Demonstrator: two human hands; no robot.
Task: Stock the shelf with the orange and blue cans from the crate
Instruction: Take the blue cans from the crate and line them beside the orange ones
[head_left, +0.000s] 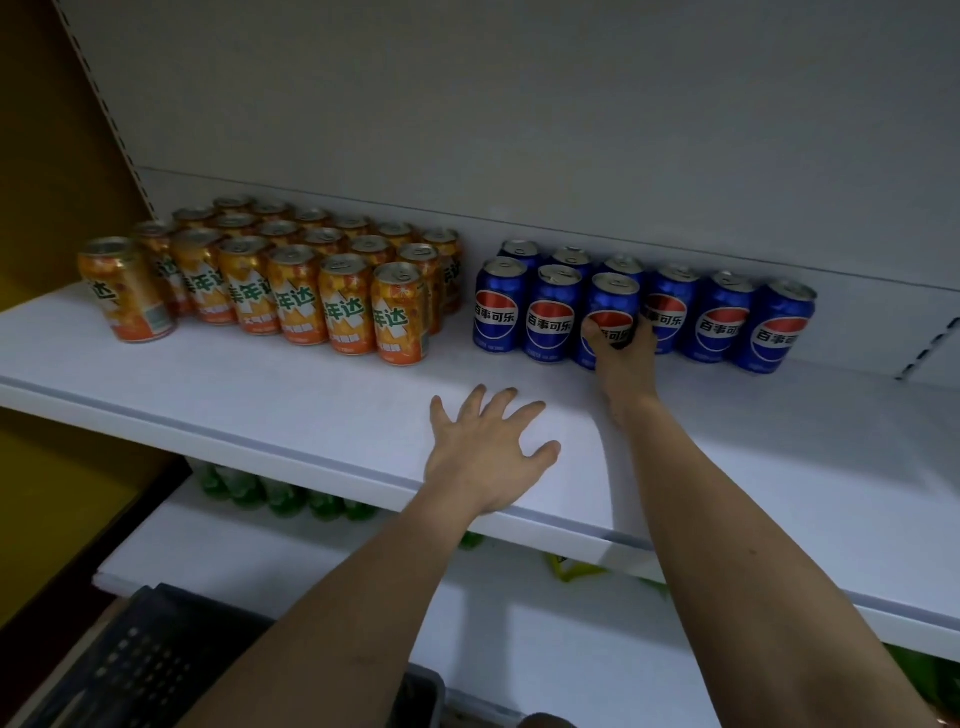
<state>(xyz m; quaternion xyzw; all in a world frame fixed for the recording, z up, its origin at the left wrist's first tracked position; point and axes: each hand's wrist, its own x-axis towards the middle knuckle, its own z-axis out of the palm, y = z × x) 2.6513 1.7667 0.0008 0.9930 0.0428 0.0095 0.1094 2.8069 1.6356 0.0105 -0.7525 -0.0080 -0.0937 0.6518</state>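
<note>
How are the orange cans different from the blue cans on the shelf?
The orange cans stand on the left of the shelf; the blue cans stand on the right. There are many more orange cans, packed several rows deep, while the blue cans make a smaller group. No hand touches the orange cans, but the right hand grips a front blue can; the left hand lies flat on the shelf. Both kinds stand upright, labels forward.

Shop: stocked shelf (311, 415), soda cans (291, 280).
</note>
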